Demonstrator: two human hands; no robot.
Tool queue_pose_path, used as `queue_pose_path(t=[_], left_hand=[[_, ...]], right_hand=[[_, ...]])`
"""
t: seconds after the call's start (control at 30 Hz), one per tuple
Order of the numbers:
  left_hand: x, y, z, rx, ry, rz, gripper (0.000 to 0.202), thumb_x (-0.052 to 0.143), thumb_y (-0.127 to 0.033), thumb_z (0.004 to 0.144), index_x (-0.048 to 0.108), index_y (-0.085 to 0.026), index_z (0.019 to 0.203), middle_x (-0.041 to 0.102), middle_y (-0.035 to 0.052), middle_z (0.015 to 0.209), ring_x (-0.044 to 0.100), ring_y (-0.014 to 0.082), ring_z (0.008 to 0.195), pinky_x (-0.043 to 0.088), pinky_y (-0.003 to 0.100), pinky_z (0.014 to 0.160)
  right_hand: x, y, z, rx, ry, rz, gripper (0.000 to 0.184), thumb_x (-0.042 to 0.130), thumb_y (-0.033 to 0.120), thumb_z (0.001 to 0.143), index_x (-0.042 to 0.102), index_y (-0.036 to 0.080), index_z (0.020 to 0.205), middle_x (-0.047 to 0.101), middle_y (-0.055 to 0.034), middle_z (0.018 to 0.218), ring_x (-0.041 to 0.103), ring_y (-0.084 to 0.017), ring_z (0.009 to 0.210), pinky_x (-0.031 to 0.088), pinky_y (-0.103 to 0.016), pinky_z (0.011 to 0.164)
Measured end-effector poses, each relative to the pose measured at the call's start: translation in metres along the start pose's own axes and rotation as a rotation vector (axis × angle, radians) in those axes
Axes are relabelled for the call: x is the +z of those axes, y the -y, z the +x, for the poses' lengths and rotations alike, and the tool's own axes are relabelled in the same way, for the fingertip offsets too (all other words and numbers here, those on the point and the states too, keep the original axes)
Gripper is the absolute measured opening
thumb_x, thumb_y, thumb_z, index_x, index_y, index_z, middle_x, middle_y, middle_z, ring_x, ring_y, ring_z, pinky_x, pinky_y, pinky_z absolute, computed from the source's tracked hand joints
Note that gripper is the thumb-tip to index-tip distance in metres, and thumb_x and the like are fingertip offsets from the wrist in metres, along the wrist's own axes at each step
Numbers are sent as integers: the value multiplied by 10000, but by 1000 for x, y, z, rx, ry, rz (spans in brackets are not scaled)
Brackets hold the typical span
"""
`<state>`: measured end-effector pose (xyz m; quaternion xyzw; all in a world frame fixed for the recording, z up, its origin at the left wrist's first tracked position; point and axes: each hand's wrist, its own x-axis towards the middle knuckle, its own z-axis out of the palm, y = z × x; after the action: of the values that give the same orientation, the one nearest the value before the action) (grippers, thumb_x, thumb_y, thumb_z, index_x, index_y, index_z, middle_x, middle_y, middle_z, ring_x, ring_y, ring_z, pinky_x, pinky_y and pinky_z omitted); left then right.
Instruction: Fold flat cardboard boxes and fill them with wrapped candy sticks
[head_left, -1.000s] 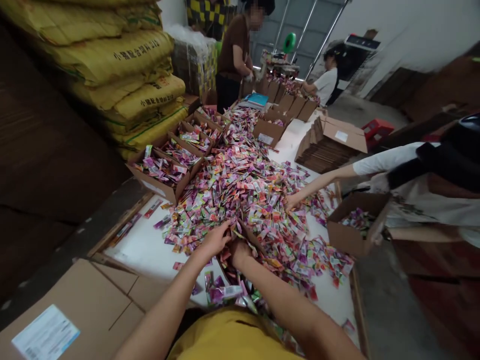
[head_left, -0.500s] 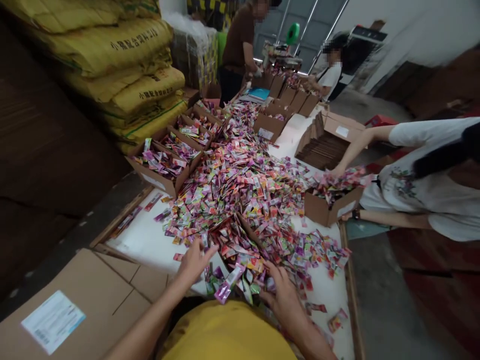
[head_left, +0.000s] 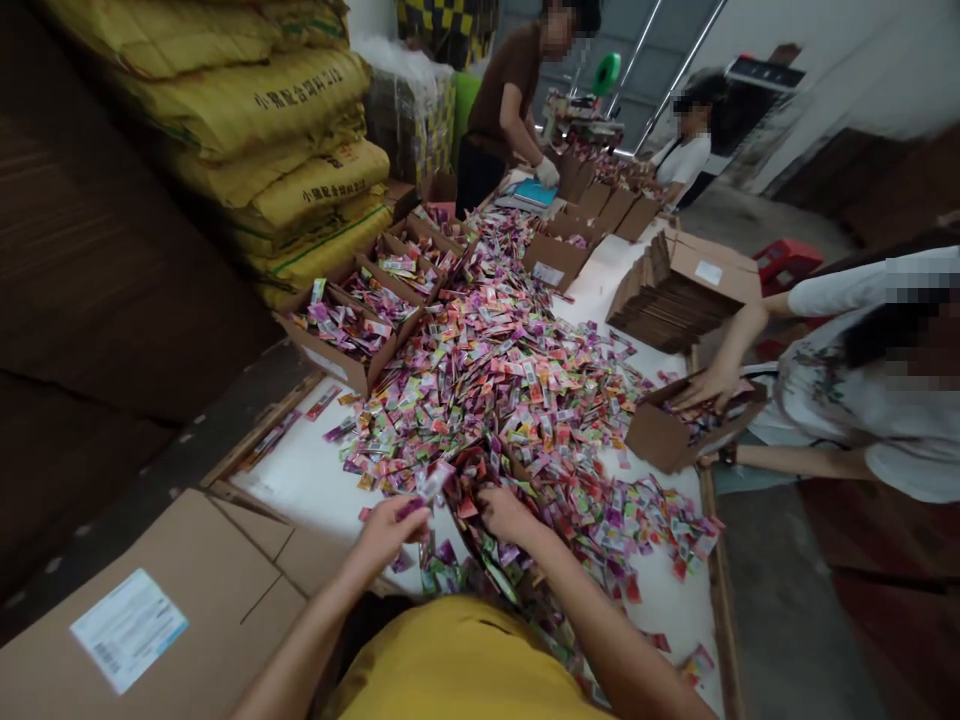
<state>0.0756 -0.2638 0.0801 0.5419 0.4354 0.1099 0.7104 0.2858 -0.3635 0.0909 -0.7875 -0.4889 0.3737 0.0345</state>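
Note:
My left hand (head_left: 391, 528) is closed on a small pink-and-white packet (head_left: 436, 482), held up at the left side of an open cardboard box (head_left: 474, 548). Inside that box, my right hand (head_left: 504, 514) has its fingers curled down among the packets; the fingertips are hidden, so what they grip does not show. The box stands close in front of me, tilted, with packets filling it. A large heap of colourful packets (head_left: 510, 370) spreads over the white table (head_left: 289, 475) around and beyond it.
Filled boxes (head_left: 330, 365) line the left edge. At right, a co-worker's hand (head_left: 712, 385) presses into another box (head_left: 656, 435); flattened cartons (head_left: 652, 295) are stacked behind. Two people stand at the far end. A labelled carton (head_left: 217, 560) lies near left, below yellow sacks (head_left: 300, 95).
My right hand has moved from the box's near right side into it. My left hand has closed on a packet and raised it. The right-hand co-worker's hand now presses down inside their box.

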Motion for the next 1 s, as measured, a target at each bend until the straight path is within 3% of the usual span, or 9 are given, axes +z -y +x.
queue_pose_path(t=[0.17, 0.27, 0.43, 0.5, 0.63, 0.73, 0.83, 0.93, 1.0], left_hand=[[-36, 4, 18, -61, -407, -17, 682, 705, -554, 681, 545, -182, 1230, 682, 127, 1078, 672, 238, 888, 544, 303, 628], [-22, -5, 45, -27, -309, 136, 599, 614, -548, 767, 581, -158, 1221, 691, 153, 1087, 674, 266, 924, 553, 345, 664], [30, -58, 96, 314, -220, 381, 592, 680, -501, 751, 617, -169, 1237, 652, 148, 1240, 595, 287, 1151, 444, 408, 1014], [50, -81, 111, 479, -82, 615, 640, 782, -454, 663, 636, -214, 1239, 657, 125, 1246, 576, 314, 1179, 438, 414, 1010], [71, -110, 118, 616, 121, 802, 174, 742, -185, 693, 754, -220, 863, 743, 39, 904, 665, 230, 930, 486, 306, 864], [61, -132, 109, 666, 86, 701, 67, 671, -188, 779, 733, -171, 799, 731, 36, 836, 659, 179, 836, 482, 258, 805], [29, -150, 111, 688, -161, 385, 359, 705, -335, 794, 673, -156, 1104, 721, 60, 1001, 650, 171, 863, 479, 265, 807], [-4, -136, 128, 409, -377, 119, 714, 765, -359, 729, 485, -208, 1368, 665, 80, 1173, 634, 166, 908, 471, 271, 816], [-14, -102, 137, 169, -413, 41, 595, 725, -363, 752, 543, -168, 1284, 666, 102, 1117, 624, 172, 877, 472, 269, 763]], right_hand=[[8, -19, -58, -193, -59, 160, 575, 616, 131, 757, 590, 239, 1321, 623, -79, 1191, 588, -199, 1082, 434, -284, 980], [30, -26, -63, -92, 8, 72, 549, 473, 2, 722, 696, 217, 1176, 624, -94, 1109, 596, -194, 1039, 440, -266, 926], [48, -29, -47, -77, -5, -68, 489, 473, -19, 682, 734, 172, 1048, 641, -115, 1050, 620, -196, 930, 449, -246, 816], [45, -28, -46, -100, -17, -72, 469, 477, -22, 657, 758, 170, 981, 666, -105, 978, 629, -200, 904, 453, -248, 788], [22, -28, -63, -85, -147, 45, 365, 465, 30, 721, 780, 172, 838, 700, -88, 848, 645, -188, 818, 472, -267, 769], [-16, -41, -93, -100, -267, 243, 266, 501, 141, 762, 759, 201, 784, 693, -60, 784, 644, -190, 778, 490, -285, 738], [-59, -61, -118, 2, -555, 317, 256, 527, 339, 820, 739, 210, 881, 699, -80, 900, 646, -226, 845, 512, -359, 797], [-71, -56, -115, 123, -804, 195, 390, 494, 441, 852, 694, 179, 1061, 680, -136, 1078, 622, -282, 1009, 469, -470, 954], [-55, -30, -94, 87, -647, 188, 480, 530, 435, 847, 628, 136, 1209, 650, -174, 1193, 587, -301, 1138, 432, -481, 1033]])
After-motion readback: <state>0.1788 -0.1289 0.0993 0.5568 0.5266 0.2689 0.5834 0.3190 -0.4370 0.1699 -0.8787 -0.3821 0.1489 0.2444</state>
